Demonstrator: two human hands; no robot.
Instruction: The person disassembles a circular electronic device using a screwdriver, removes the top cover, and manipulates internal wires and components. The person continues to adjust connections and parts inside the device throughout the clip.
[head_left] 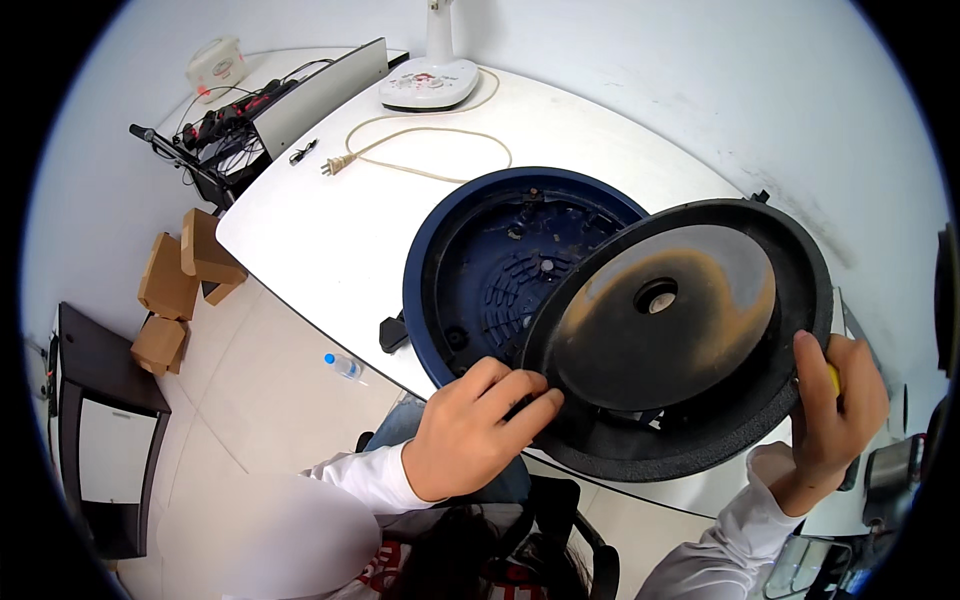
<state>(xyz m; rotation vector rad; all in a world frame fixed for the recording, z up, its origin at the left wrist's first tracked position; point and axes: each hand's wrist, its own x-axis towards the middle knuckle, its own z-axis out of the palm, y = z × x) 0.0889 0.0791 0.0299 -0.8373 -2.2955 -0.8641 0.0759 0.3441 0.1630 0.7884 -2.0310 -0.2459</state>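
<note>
A round black pan-like appliance part [690, 452] is tilted up over the right side of a dark blue round shell [432, 300]. Its inner grey-black disc [660, 370] has brown scorch marks and a hole in the middle. My left hand [475, 428] closes its fingers on the near left edge of the black part. On the right, my right hand [840, 405] grips its rim, thumb against the edge. A small yellow thing [834, 379] shows at my right fingers, mostly hidden. The shell lies on the white table, its ribbed, dirty inside partly covered.
A white fan base [430, 84] stands at the back with its beige cord and plug [338, 164] across the white table [330, 230]. Cardboard boxes [168, 280] and a water bottle [344, 367] are on the floor at left. A metal container [893, 480] stands at right.
</note>
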